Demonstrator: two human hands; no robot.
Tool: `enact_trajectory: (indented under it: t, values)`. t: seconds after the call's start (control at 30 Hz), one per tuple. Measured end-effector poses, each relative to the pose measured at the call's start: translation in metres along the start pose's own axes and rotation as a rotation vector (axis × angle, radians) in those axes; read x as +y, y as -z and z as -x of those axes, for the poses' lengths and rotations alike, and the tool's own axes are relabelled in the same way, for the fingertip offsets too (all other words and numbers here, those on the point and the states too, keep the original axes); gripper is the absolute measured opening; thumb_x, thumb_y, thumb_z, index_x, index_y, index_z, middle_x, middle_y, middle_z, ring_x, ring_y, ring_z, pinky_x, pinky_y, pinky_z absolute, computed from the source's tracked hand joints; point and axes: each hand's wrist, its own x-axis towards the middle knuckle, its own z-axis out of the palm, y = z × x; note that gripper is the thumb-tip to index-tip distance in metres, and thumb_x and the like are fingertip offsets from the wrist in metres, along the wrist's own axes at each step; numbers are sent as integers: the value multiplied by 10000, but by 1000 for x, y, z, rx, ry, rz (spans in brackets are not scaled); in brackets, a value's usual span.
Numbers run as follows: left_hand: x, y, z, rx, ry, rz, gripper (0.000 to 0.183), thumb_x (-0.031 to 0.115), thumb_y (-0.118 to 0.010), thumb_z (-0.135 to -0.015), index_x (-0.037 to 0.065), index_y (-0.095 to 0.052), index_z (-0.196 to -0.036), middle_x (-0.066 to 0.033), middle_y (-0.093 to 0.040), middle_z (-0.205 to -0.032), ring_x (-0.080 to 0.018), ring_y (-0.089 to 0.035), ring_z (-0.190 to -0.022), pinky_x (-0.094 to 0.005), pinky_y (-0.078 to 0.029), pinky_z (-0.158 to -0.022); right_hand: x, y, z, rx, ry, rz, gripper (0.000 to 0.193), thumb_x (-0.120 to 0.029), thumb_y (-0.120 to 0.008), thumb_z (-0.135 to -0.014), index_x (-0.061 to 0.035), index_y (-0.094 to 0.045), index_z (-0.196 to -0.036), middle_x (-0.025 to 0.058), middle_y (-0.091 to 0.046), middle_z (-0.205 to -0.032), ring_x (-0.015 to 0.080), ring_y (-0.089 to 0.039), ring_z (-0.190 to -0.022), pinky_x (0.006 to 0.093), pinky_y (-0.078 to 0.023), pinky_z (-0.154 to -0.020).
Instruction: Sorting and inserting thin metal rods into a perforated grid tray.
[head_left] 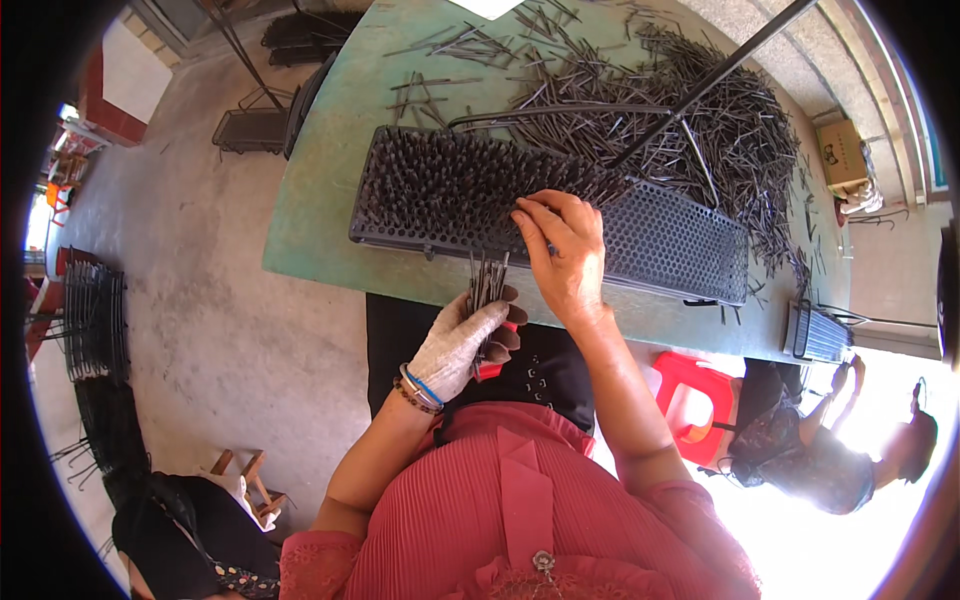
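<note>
My left hand (458, 345), in a pale glove with dark fingertips, is closed around a bundle of thin dark rods (487, 278) whose ends point up. It is just off the table's near edge. Across the table lies a long black rack (685, 240) with a perforated top. Upright dark rods (440, 185) crowd the holes of its left part, while bare holes show on its right part. My bare right hand (570, 250) is over the rack where the rods end, thumb and fingers pinched together. Whatever those fingertips hold is too small to make out.
A large heap of loose dark rods (730, 130) covers the far right of the green table (320, 215). A metal bar (720, 75) rises over the rack. Another rack (820, 333) and a person (830, 450) are at the right, near a red stool (690, 400). Stacked black racks (95, 320) stand left.
</note>
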Motion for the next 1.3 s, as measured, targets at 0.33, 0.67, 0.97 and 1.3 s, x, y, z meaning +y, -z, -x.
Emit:
enact_trajectory:
  t: [0.33, 0.67, 0.97, 1.3]
  values:
    - [2, -2, -1, -9, -11, -40, 291, 160, -578, -964, -6, -541, -1199, -106, -684, -1006, -97, -632, -733, -229, -511, -620, 1, -1, -3, -54, -36, 5, 159, -89, -638, -890, -12, -687, -1021, 79, -628, -1033, 268, -576, -920, 370, -416, -812]
    - [-1, 3, -3, -28, -43, -29, 275, 203, -575, -973, 17, -536, -1174, -101, -676, -986, -137, -665, -765, -252, -558, -647, 1, 2, 1, -91, -15, 6, 233, -88, -636, -890, -11, -674, -1107, 97, -611, -1110, 278, -565, -961, 381, -423, -852]
    - [-2, 2, -2, -28, -55, -54, 275, 187, -579, -969, 14, -527, -1176, -96, -675, -965, -135, -658, -742, -248, -545, -625, 2, 8, -3, -62, 68, -39, 204, -63, -717, -814, -42, -711, -1016, 70, -655, -989, 252, -603, -872, 362, -448, -795]
    - [-1, 3, 0, -65, -89, 1, 292, 187, -593, -967, 4, -524, -1184, -122, -679, -1003, -161, -672, -784, -274, -565, -657, -17, 17, 9, -67, -360, -339, 216, -116, -741, -841, 6, -709, -1016, 99, -683, -903, 200, -644, -780, 299, -493, -666]
